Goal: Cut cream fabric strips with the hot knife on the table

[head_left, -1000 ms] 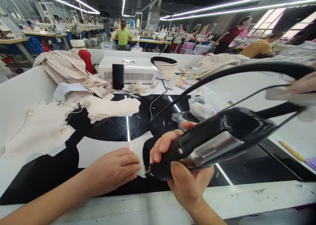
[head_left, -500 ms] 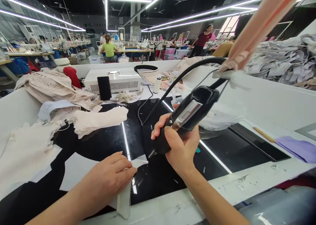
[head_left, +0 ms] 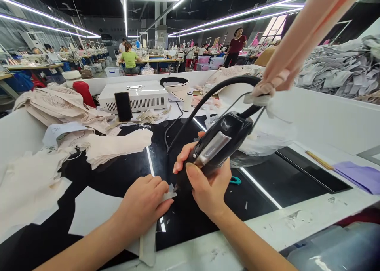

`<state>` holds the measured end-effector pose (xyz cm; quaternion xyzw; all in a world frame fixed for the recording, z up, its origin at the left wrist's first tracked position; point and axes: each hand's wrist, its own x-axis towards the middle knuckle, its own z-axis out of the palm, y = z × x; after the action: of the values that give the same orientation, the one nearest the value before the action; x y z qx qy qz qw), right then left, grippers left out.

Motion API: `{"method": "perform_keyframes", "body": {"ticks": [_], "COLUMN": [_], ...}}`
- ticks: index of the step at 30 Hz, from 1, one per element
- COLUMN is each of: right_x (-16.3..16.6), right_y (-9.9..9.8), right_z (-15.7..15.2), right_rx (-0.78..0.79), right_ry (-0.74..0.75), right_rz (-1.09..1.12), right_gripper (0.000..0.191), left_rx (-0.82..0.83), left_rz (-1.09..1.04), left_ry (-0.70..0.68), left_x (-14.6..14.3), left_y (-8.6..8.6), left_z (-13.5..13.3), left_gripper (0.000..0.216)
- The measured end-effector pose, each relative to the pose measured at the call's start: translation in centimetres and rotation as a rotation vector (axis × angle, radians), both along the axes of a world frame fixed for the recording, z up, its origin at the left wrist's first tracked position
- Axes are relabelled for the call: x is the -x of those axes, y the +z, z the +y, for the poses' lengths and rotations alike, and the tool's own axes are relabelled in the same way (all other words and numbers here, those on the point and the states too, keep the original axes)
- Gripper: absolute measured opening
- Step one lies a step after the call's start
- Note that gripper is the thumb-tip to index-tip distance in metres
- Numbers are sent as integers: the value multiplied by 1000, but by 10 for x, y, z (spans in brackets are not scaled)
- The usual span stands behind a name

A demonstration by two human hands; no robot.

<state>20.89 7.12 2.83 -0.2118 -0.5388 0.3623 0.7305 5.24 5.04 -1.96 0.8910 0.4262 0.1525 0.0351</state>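
My right hand [head_left: 209, 187] is wrapped round a black corded handheld tool [head_left: 227, 134] with a silver plate on its side. The tool slants down to the left, its small metal tip meeting the end of a pale fabric piece [head_left: 171, 194]. My left hand [head_left: 145, 199] has its fingers closed on that piece, just left of the tip; most of the piece is hidden under the hand. Below the left wrist a pale strip [head_left: 147, 245] reaches the table edge, and a white flat panel [head_left: 93, 209] lies partly under the forearm.
A knotted pink fabric strap [head_left: 292, 61] comes down to the tool's cable. Pale stacked pieces [head_left: 118, 144] lie left on the glossy black surface [head_left: 103, 180]. Behind stand a phone [head_left: 123, 106] and a white vented box [head_left: 148, 92]. At right are a teal cutter [head_left: 235, 180] and purple cloth [head_left: 358, 176].
The tool and my right hand have moved left and down, bringing the tip onto the fabric. My left hand has shifted slightly right and up. The teal cutter now shows more fully.
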Motion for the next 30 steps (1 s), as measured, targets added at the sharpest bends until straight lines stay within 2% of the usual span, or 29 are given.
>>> {"method": "perform_keyframes", "body": {"ticks": [4, 14, 19, 26, 30], "right_x": [-4, -3, -1, -4, -5], "right_y": [-1, -3, -2, -3, -1], "right_z": [5, 3, 3, 6, 5], "right_rx": [17, -6, -4, 21, 38], "right_ry": [-36, 9, 0, -131, -110], "right_rz": [-15, 0, 0, -30, -16], "right_gripper": [32, 32, 32, 31, 30], "left_rx": [-21, -202, -229, -251, -265], "left_rz": [-5, -54, -129, -163, -167], "left_ry": [-19, -77, -55, -34, -7], "left_x": [-2, -1, -2, -1, -2], "left_y": [-1, -9, -12, -12, -12], "left_z": [2, 3, 2, 2, 2], "left_gripper": [9, 17, 19, 21, 23]}}
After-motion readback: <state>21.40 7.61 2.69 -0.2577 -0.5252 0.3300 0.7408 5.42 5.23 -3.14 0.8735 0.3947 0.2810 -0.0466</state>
